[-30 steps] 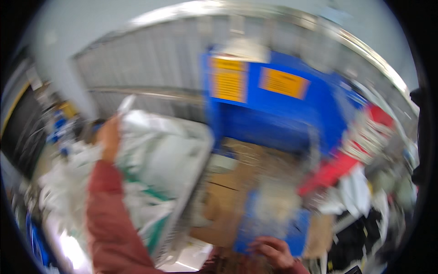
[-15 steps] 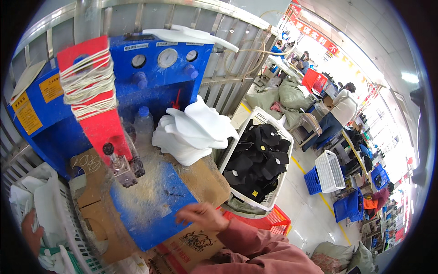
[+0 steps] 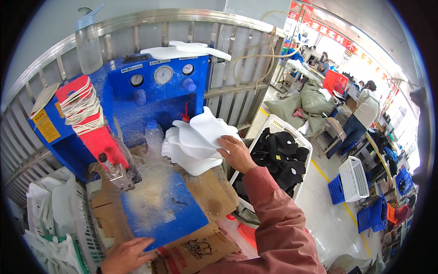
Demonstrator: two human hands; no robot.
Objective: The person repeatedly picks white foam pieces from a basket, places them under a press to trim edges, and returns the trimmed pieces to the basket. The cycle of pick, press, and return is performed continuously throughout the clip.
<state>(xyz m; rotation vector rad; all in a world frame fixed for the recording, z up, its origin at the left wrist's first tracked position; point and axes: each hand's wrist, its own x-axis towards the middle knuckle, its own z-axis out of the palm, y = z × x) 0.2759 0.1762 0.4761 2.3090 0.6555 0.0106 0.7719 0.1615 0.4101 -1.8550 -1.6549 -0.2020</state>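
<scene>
A pile of white, curved, petal-like pieces (image 3: 196, 141) lies on the brown cardboard at the back of the work surface. My right hand (image 3: 237, 153) grips the right edge of an upper piece, fingertips on top; the thumb is partly hidden. Near the front edge of a dusty blue board (image 3: 182, 219), my left hand (image 3: 130, 256) has its fingers stretched out, with nothing visible in it. Above the board hangs the metal head (image 3: 121, 178) of a red machine arm (image 3: 102, 144), its upper part wrapped in pale cord.
A white basket (image 3: 89, 219) of white pieces stands at left. To the right, another white basket (image 3: 301, 182) holds black pieces. Behind are a blue machine housing (image 3: 155, 102) with gauges, a clear bottle (image 3: 154, 137) and a metal railing (image 3: 178, 17). People work further off.
My right hand has gone from above the blue board to the white pile and taken an edge. My left hand has moved from the left basket to the board's front. The view has shifted.
</scene>
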